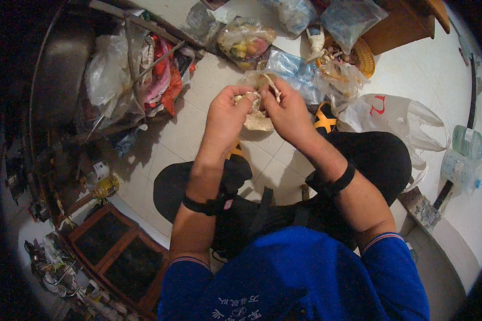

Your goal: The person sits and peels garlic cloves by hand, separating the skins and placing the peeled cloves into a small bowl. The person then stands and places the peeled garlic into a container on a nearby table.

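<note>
My left hand [231,106] and my right hand [285,106] meet in front of me, low between my knees. Pinched in the left fingers is a small pale piece [241,98] that I cannot identify. The right hand grips a thin, pale, stalk-like piece [274,87] that points up and to the left. Just beneath both hands, partly covered by them, is a pale, bag-like container [258,122] with whitish bits inside. The fingertips nearly touch, and they hide part of what they hold.
Beyond the hands lie a plastic bag of fruit or vegetables [247,40], blue-and-white plastic packaging [293,68] and an orange basket [365,58]. A white carrier bag [389,114] lies right, with large plastic bottles [468,142] farther out. Bags fill a rack [134,60] at left.
</note>
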Demonstrator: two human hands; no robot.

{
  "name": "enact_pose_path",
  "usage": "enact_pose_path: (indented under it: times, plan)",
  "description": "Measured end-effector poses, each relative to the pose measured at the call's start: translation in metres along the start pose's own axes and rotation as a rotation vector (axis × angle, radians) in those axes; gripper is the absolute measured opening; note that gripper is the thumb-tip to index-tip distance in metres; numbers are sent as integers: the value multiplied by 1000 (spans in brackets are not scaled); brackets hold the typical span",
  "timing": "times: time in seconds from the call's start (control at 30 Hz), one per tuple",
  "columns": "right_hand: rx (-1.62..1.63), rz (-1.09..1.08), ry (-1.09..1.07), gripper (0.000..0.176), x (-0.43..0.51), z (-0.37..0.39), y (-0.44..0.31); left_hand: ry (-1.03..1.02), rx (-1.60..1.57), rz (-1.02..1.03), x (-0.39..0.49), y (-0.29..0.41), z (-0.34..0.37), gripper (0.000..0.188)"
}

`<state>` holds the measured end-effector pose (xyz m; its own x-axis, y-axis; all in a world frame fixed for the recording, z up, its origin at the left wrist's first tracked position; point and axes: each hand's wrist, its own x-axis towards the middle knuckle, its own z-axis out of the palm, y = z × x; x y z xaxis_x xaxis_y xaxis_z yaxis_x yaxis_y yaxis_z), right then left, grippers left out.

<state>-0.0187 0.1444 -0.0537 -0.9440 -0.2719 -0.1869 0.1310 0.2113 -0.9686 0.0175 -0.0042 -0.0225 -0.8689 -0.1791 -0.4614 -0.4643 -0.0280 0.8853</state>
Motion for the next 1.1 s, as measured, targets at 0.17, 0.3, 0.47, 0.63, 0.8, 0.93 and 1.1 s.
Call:
enact_pose_path:
  times: [0.17,0.3,0.47,0.63,0.8,0.93,1.1]
  plan:
    - [74,29,9,20,6,-11,-1,11,-173,-57,3,6,-8,25]
    - [36,28,36,27,10,-17,-3,50,-166,5,-1,10,-11,26]
    - [62,102,10,29,10,-17,0,2,-78,54,-7,10,-10,27]
    - [-55,28,-33,36,11,-19,22,42,-119,70,-11,13,-12,27]
    - [-83,262,-180,34,10,-35,60,102,-117,137,-19,17,-26,28]
    - [7,319,-159,31,2,-39,69,133,-137,230,-23,20,-38,28]
    - [189,364,-166,27,6,-25,35,109,-359,286,-34,28,-63,25]
